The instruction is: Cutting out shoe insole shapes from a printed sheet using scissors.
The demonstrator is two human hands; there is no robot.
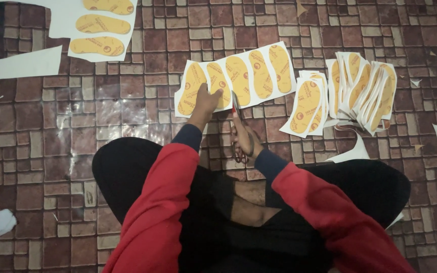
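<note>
My left hand [207, 101] presses flat on the strip [236, 78] of five yellow insole prints; right hand [242, 137] grips scissors [237, 126], blades at its near edge between second and third; cut pieces [350, 91] stacked right; another uncut sheet [94, 28] far left.

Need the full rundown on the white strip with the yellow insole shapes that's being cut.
The strip is a white sheet, paper or thin card by its look, printed with five yellow-orange insole shapes side by side, each with a small round mark. It lies flat on the brick-patterned floor, slanting up to the right. The left hand presses its lower left part; the scissors in the right hand meet its lower edge between two shapes.
</note>
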